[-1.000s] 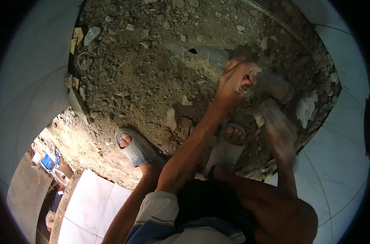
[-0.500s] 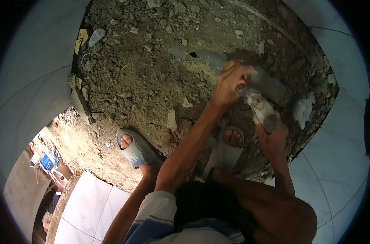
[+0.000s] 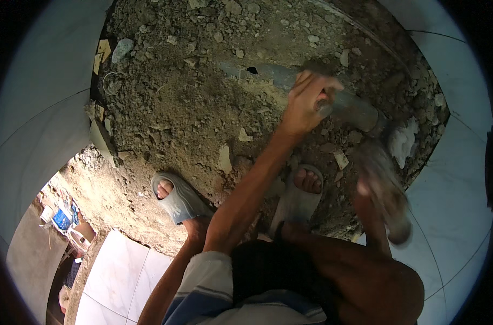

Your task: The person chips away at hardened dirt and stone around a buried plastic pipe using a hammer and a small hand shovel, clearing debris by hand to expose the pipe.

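Note:
A grey pipe [image 3: 355,110] lies half sunk in the broken ground, with a dark hole [image 3: 252,70] in its top farther left. My left hand [image 3: 302,108] is closed round a chisel [image 3: 324,110] beside the pipe. Only the chisel's butt end shows; its tip is hidden behind my fingers and hand. Nearer to me on the right, my right hand [image 3: 364,189] grips a hammer [image 3: 390,203]. Motion smears the hammer, which is apart from the chisel.
Loose rubble and soil [image 3: 176,108] surround the pipe. A whitish crumpled lump [image 3: 402,142] lies by its right end. Pale floor tiles [image 3: 447,195] border the pit. My sandalled feet [image 3: 176,195] stand in the dirt. Assorted items [image 3: 68,219] are at lower left.
The hammer has swung away from the chisel's end, back toward me and to the right. My left hand stays by the pipe with the chisel.

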`<control>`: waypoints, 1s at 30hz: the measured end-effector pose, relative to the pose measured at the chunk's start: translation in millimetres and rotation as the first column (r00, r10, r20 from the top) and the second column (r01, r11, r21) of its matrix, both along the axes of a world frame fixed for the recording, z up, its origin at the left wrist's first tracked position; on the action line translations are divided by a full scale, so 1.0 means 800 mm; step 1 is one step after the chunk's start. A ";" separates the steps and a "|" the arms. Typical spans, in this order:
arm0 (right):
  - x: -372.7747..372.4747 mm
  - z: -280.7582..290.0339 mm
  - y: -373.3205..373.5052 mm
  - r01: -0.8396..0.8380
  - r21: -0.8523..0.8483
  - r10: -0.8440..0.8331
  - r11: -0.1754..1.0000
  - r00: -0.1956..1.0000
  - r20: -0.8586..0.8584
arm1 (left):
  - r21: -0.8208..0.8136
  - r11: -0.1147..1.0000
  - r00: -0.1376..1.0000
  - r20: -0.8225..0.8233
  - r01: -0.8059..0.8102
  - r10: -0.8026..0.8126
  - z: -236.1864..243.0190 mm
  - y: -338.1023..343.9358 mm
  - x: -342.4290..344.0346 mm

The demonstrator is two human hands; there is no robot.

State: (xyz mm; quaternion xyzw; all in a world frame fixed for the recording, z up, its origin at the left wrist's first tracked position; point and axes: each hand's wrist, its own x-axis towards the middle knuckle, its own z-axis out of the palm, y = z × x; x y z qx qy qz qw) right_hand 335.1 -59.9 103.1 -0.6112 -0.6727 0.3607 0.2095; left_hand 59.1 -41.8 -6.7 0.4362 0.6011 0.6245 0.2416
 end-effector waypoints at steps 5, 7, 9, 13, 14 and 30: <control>-0.036 0.056 0.018 -0.029 -0.050 -0.002 0.998 0.841 -0.541 | 0.080 0.987 0.982 0.139 -0.136 0.124 0.060 0.076 0.002; -0.076 0.085 0.034 -0.068 -0.025 0.048 0.997 0.879 -0.474 | 0.247 0.965 0.969 -0.205 -0.083 0.136 0.065 0.075 0.035; -0.104 0.111 0.046 -0.099 0.009 0.095 0.995 0.915 -0.391 | 0.263 0.964 0.980 -0.178 -0.044 0.093 0.064 0.060 0.064; -0.042 0.069 0.039 0.117 -0.002 -0.114 0.993 0.956 -0.270 | 0.210 0.978 0.978 -0.206 0.005 0.039 0.027 0.025 0.061; -0.026 0.056 0.031 0.148 -0.018 -0.148 0.989 0.963 -0.227 | 0.195 0.980 0.976 -0.216 0.024 0.019 0.022 0.016 0.051; -0.120 0.129 0.167 0.217 0.154 -0.178 0.964 0.956 -0.232 | 0.061 0.973 0.969 -0.095 -0.224 0.229 0.006 0.099 -0.001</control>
